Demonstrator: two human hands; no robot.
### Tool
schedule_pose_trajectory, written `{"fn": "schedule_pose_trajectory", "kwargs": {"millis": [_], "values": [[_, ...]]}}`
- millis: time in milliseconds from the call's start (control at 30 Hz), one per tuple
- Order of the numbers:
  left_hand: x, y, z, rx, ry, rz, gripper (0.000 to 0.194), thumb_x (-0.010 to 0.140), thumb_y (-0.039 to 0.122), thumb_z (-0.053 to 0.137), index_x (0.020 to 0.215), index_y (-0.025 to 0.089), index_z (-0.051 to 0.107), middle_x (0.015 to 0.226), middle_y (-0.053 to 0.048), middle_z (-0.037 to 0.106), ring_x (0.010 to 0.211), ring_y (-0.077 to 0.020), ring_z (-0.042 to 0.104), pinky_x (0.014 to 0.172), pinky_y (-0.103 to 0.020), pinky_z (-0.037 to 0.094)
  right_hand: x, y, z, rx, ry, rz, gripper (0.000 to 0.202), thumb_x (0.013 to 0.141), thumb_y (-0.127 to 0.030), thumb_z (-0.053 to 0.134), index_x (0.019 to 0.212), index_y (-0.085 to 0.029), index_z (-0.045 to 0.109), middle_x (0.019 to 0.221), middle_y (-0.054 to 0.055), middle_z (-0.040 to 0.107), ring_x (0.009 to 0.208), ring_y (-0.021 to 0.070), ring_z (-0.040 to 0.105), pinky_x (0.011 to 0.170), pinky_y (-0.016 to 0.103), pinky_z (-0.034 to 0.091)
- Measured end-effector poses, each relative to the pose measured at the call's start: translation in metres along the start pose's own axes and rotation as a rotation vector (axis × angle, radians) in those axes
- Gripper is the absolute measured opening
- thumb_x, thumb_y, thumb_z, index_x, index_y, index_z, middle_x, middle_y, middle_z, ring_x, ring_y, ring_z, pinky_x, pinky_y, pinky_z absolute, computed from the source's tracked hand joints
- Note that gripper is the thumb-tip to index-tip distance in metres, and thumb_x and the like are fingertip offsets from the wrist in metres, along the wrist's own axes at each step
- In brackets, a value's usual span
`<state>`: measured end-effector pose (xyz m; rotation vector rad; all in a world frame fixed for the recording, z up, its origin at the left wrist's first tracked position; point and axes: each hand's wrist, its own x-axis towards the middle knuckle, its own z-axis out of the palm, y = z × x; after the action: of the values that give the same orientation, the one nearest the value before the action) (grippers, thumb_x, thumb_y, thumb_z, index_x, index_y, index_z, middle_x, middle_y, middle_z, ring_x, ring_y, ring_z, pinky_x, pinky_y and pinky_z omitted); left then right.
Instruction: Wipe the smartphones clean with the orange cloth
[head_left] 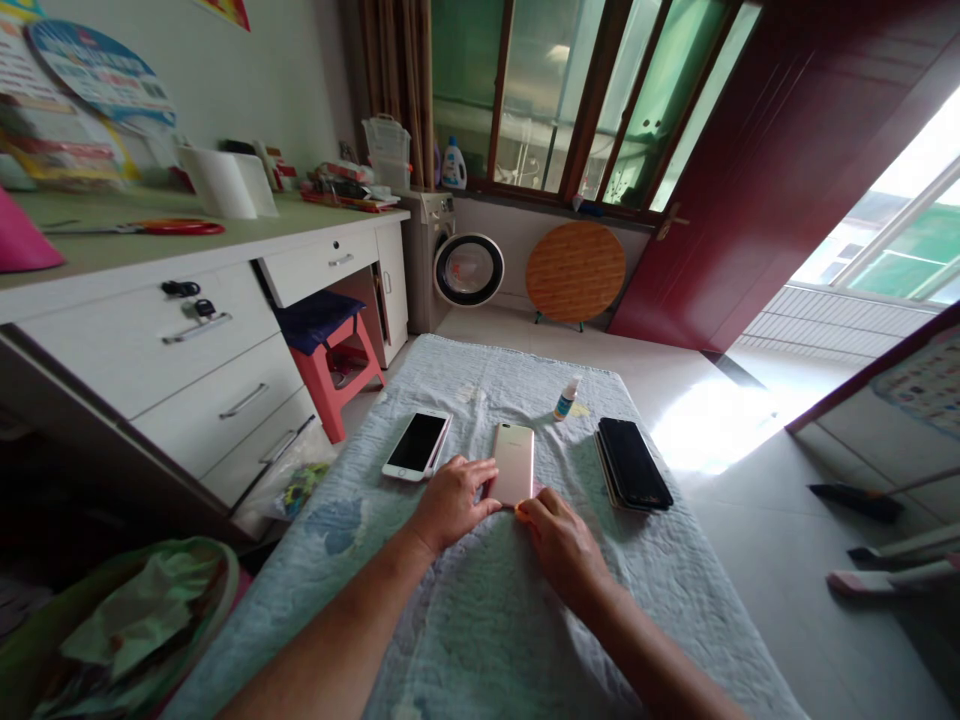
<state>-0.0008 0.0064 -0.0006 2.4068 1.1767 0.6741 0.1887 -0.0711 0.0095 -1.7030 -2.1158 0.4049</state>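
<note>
A pink-gold smartphone (514, 462) lies back side up on the quilted cloth. My left hand (454, 502) grips its left edge, with fingers along the side and the thumb at the bottom left corner. At the bottom edge my right hand (561, 540) is closed, pinching a small orange thing (520, 512) against the phone; its kind is mostly hidden by the fingers. To the left is a white smartphone (418, 444) with its dark screen up. On the right lies a stack of phones (634, 464), a black one on top. A small spray bottle (567, 399) stands behind.
The light blue quilted cloth (450, 640) covers the table. Left are a white desk (225, 330), a pink stool (337, 370) and a waste bin (225, 590). A washing machine (431, 240) with its door open and a round wooden tabletop (575, 270) stand beyond.
</note>
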Motion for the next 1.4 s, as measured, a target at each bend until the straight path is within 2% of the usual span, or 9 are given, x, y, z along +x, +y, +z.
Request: {"fn": "schedule_pose_trajectory", "kwargs": {"millis": [133, 300, 400, 533, 700, 767, 900, 1100, 1400], "values": [[0.001, -0.001, 0.0, 0.0, -0.02, 0.007, 0.034, 0.077, 0.025, 0.073, 0.11, 0.022, 0.068, 0.125, -0.004, 0.065, 0.102, -0.0241, 0.058, 0.092, -0.037, 0.048, 0.01, -0.003, 0.0, -0.037, -0.016, -0.041, 0.019, 0.091, -0.014, 0.046, 0.085, -0.02, 0.064, 0.091, 0.004, 0.058, 0.081, 0.0147, 0.053, 0.071, 0.022, 0.039], [0.001, -0.003, -0.002, -0.021, -0.05, 0.009, 0.034, 0.081, 0.024, 0.068, 0.115, 0.023, 0.067, 0.128, -0.003, 0.063, 0.105, -0.0233, 0.058, 0.095, -0.037, 0.047, 0.023, -0.014, 0.013, -0.12, -0.024, -0.142, 0.019, 0.091, -0.016, 0.047, 0.085, -0.02, 0.065, 0.088, 0.004, 0.058, 0.08, 0.0152, 0.051, 0.071, 0.023, 0.036], [0.0, -0.003, -0.004, -0.03, -0.069, 0.013, 0.034, 0.083, 0.025, 0.067, 0.117, 0.022, 0.066, 0.13, -0.004, 0.062, 0.106, -0.0234, 0.058, 0.096, -0.037, 0.046, 0.028, -0.017, 0.017, -0.124, -0.027, -0.151, 0.019, 0.091, -0.017, 0.047, 0.084, -0.019, 0.065, 0.088, 0.004, 0.058, 0.076, 0.0141, 0.051, 0.067, 0.023, 0.035], [-0.001, -0.002, -0.004, -0.012, -0.075, 0.015, 0.034, 0.083, 0.025, 0.067, 0.117, 0.023, 0.065, 0.131, -0.004, 0.062, 0.105, -0.0238, 0.058, 0.096, -0.038, 0.046, 0.025, -0.013, 0.004, -0.072, -0.047, -0.128, 0.023, 0.09, -0.014, 0.047, 0.086, -0.021, 0.068, 0.088, 0.002, 0.057, 0.076, 0.013, 0.051, 0.068, 0.022, 0.037], [-0.001, -0.003, -0.003, 0.006, -0.068, 0.017, 0.037, 0.082, 0.022, 0.068, 0.119, 0.024, 0.065, 0.131, -0.003, 0.061, 0.105, -0.0241, 0.058, 0.096, -0.038, 0.046, 0.029, 0.005, -0.017, -0.035, -0.041, -0.042, 0.024, 0.088, -0.014, 0.047, 0.076, -0.018, 0.068, 0.084, 0.003, 0.054, 0.071, 0.0115, 0.05, 0.066, 0.021, 0.038], [-0.001, -0.003, -0.003, 0.0, -0.067, 0.015, 0.038, 0.082, 0.021, 0.068, 0.12, 0.024, 0.065, 0.131, -0.003, 0.061, 0.105, -0.0239, 0.058, 0.095, -0.038, 0.047, 0.039, 0.015, -0.019, -0.022, -0.031, -0.028, 0.026, 0.088, -0.014, 0.047, 0.07, -0.017, 0.066, 0.083, 0.003, 0.054, 0.07, 0.0111, 0.05, 0.066, 0.021, 0.038], [-0.001, -0.003, -0.004, -0.002, -0.071, 0.017, 0.041, 0.082, 0.022, 0.068, 0.122, 0.024, 0.063, 0.132, -0.003, 0.061, 0.105, -0.0241, 0.058, 0.095, -0.037, 0.047, 0.067, 0.032, -0.015, -0.047, 0.038, 0.021, 0.024, 0.087, -0.015, 0.049, 0.073, -0.017, 0.068, 0.08, 0.003, 0.055, 0.071, 0.012, 0.05, 0.067, 0.022, 0.037], [0.0, -0.001, -0.006, -0.014, -0.073, 0.036, 0.039, 0.082, 0.023, 0.068, 0.121, 0.025, 0.063, 0.132, -0.002, 0.061, 0.1, -0.0236, 0.057, 0.092, -0.037, 0.047, 0.105, 0.043, -0.011, -0.165, 0.1, 0.128, 0.026, 0.09, -0.019, 0.045, 0.078, -0.015, 0.068, 0.078, 0.005, 0.061, 0.074, 0.0137, 0.053, 0.069, 0.023, 0.036], [-0.001, -0.001, -0.006, -0.017, -0.081, 0.015, 0.039, 0.082, 0.024, 0.069, 0.12, 0.027, 0.064, 0.129, -0.001, 0.062, 0.102, -0.0245, 0.056, 0.094, -0.037, 0.045, 0.137, 0.05, -0.007, -0.215, 0.049, 0.177, 0.025, 0.088, -0.019, 0.046, 0.089, -0.014, 0.07, 0.093, 0.011, 0.065, 0.085, 0.0177, 0.057, 0.071, 0.026, 0.037]]}}
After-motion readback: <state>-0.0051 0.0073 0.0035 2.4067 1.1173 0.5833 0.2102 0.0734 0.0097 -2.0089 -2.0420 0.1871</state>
